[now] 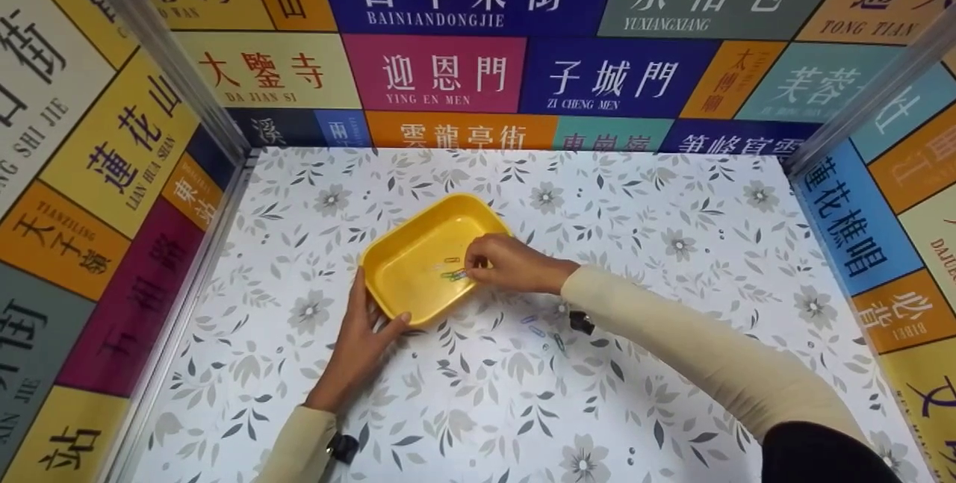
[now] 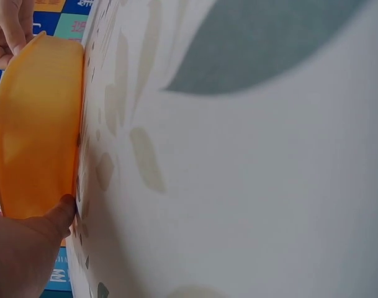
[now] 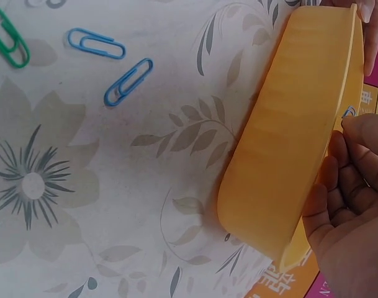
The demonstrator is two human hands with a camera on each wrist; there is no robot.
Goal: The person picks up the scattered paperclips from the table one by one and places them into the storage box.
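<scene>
A yellow plastic tray (image 1: 403, 278) sits at an angle on the table. My left hand (image 1: 366, 337) holds its near left corner, thumb on the near side and fingers along the left side. Over the right rim, my right hand (image 1: 515, 263) pinches a blue paper clip (image 3: 349, 112) between thumb and forefinger. Several coloured paper clips (image 1: 452, 275) lie on the tray floor close to that hand. Outside the tray, below my right wrist, are two blue paper clips (image 3: 128, 82) and a green paper clip (image 3: 10, 38).
White paper with grey flowers and leaves covers the table (image 1: 463, 401). Panels with coloured street-name signs (image 1: 441, 72) stand at the back and both sides. Dark wrist cameras (image 1: 582, 322) sit under the cream sleeves (image 1: 672, 348).
</scene>
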